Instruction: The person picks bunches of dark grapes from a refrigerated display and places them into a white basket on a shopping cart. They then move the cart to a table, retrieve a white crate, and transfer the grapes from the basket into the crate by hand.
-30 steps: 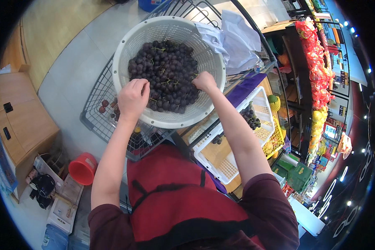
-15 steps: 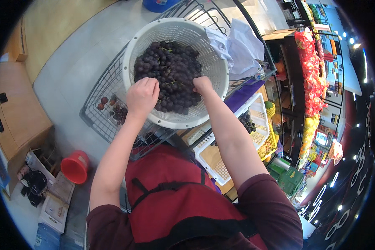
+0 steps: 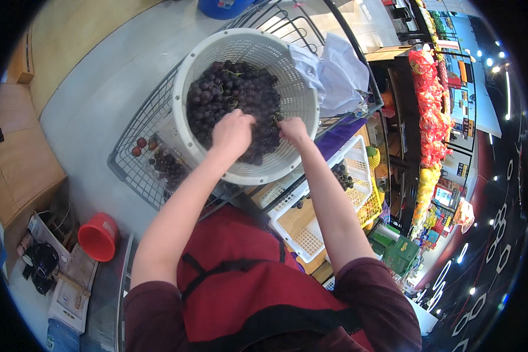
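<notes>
A pale round colander basket (image 3: 185, 111) holds a heap of dark purple grapes (image 3: 217, 88) with some green stems showing. My left hand (image 3: 233, 134) is closed over the near middle of the heap, its fingertips bent inward. What it pinches, if anything, is hidden behind its own fingers. Against the right side of the heap, my right hand (image 3: 293, 130) has its fingers pinched together on grapes at the edge of the bunch. The two hands are a short way apart, both within the basket's rim.
Under the basket is a wire shopping cart (image 3: 129, 149) with loose round fruit and a clear pack of grapes. White plastic bags (image 3: 337, 73) hang at its right. White crates (image 3: 305, 243) stand to the right, a red bucket (image 3: 98, 237) to the left.
My left hand has moved right and slightly down, from the left part of the heap to its middle. The right hand has shifted slightly right and down, still pinched.
</notes>
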Tool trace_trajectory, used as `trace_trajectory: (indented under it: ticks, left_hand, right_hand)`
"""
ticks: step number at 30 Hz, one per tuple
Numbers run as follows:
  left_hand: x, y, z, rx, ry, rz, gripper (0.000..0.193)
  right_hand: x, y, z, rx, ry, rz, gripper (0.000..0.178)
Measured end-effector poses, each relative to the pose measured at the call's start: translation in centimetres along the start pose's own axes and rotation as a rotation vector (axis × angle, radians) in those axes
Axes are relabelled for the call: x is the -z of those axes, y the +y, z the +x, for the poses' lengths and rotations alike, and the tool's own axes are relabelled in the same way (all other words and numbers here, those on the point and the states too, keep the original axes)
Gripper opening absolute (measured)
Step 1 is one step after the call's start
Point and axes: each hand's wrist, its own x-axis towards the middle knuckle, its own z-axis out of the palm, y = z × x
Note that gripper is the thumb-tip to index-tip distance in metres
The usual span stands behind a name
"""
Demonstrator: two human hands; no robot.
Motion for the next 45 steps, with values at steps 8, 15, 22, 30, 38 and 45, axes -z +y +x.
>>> trace_trajectory:
  ticks: [8, 15, 22, 30, 38, 45]
  left_hand:
    - [-10.5, 3.7, 6.9, 0.071, -0.311, 0.325, 0.023]
    - [-12.6, 4.0, 6.1, 0.180, -0.104, 0.431, 0.028]
    - [-13.0, 6.2, 7.8, 0.461, -0.226, 0.520, 0.035]
    - [-14.0, 6.3, 8.7, 0.596, -0.320, 0.558, 0.038]
    - [-11.7, 5.0, 11.3, 0.632, -0.559, 0.487, 0.051]
    - [-8.6, 3.7, 9.1, 0.509, -0.468, 0.143, 0.030]
  right_hand:
    - [2.8, 2.0, -9.2, 0.488, 0.761, -0.231, 0.020]
    - [0.6, 4.1, -8.9, 0.428, 0.772, 0.270, 0.020]
    - [0.7, 4.6, -8.6, 0.391, 0.821, 0.414, 0.017]
    - [0.6, 5.0, -8.5, 0.398, 0.825, 0.504, 0.015]
    - [0.8, 5.0, -8.6, 0.395, 0.840, 0.522, 0.015]
    - [1.0, 4.7, -9.0, 0.396, 0.804, 0.475, 0.015]
